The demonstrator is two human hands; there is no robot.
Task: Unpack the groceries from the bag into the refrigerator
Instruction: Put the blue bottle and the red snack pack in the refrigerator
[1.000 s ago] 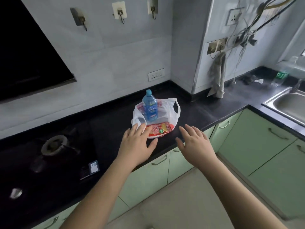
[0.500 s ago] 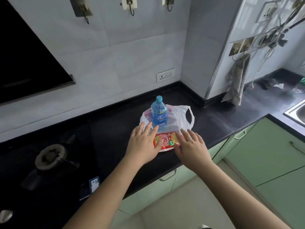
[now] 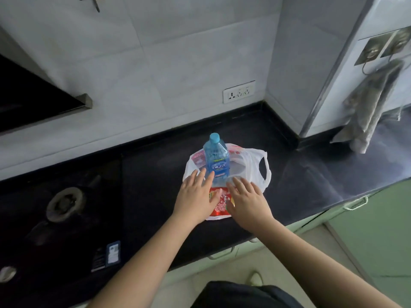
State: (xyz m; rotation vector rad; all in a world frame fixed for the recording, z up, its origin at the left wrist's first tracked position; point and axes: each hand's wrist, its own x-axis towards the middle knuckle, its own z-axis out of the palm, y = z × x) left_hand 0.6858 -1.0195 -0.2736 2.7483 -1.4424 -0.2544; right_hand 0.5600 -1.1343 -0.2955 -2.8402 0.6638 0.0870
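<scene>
Groceries not yet unpacked: thin white plastic bag (image 3: 251, 165) lies on black stone surface (image 3: 311, 174) w/ blue capped water bottle (image 3: 216, 157) upright and red snack packet (image 3: 220, 203) on it. Left hand (image 3: 194, 200) & right hand (image 3: 248, 197) spread flat over packet, gripping nothing. Refrigerator not in view.

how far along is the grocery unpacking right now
Nothing looks unpacked. The blue bottle stands upright in the white plastic bag on the black counter, with a red packet at its front. Left hand and right hand are open over the bag, gripping nothing. Everything remains; no refrigerator is visible.
</scene>
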